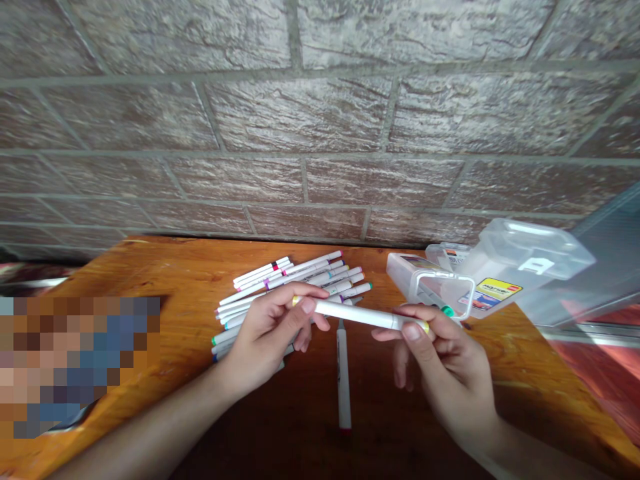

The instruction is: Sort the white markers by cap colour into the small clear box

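Observation:
Between my two hands a white marker (356, 315) with yellow end bands is held level above the table. My left hand (275, 333) pinches its left end between thumb and fingers. At the other end, the thumb and fingers of my right hand (450, 360) close on the cap. Below the held marker, a single white marker with a dark red end (343, 380) lies lengthwise on the wood. Behind and partly under my left hand spreads a pile of white markers (280, 283) with variously coloured ends.
To the right, a clear plastic case (400, 270) lies on its side with a green-ended marker (447, 311) at its opening. A larger translucent box (505, 267) with a yellow label stands beside it. A brick wall (320, 120) rises behind the wooden table (175, 267). A pixelated patch covers the left.

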`<state>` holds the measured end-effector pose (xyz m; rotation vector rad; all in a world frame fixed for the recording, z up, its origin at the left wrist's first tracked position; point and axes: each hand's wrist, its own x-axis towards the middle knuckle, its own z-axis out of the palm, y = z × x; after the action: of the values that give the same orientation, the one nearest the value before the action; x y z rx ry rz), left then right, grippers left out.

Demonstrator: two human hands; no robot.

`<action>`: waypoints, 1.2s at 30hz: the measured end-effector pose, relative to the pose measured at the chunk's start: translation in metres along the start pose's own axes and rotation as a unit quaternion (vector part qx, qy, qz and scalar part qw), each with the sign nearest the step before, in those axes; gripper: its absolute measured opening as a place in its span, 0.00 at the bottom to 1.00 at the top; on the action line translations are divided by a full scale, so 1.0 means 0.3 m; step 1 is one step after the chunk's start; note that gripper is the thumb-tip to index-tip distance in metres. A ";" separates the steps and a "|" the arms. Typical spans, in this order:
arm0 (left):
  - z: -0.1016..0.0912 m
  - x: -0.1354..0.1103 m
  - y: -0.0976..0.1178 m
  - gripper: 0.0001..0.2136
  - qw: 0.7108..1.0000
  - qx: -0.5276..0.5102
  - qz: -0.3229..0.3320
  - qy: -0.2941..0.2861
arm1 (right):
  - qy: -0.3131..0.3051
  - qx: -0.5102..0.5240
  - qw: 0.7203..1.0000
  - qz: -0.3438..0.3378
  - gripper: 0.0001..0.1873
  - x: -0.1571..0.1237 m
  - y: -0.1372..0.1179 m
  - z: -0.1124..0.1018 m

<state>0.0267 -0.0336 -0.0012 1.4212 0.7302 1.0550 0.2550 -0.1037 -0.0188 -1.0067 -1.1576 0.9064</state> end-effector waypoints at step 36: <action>0.007 -0.011 -0.003 0.09 0.997 0.045 -0.033 -0.054 | -0.018 0.003 0.999 0.031 0.07 0.009 0.000 -0.004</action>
<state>0.0275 -0.0372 -0.0026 1.5085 0.7476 0.8970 0.2568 -0.1015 -0.0181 -1.0299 -1.1576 0.9799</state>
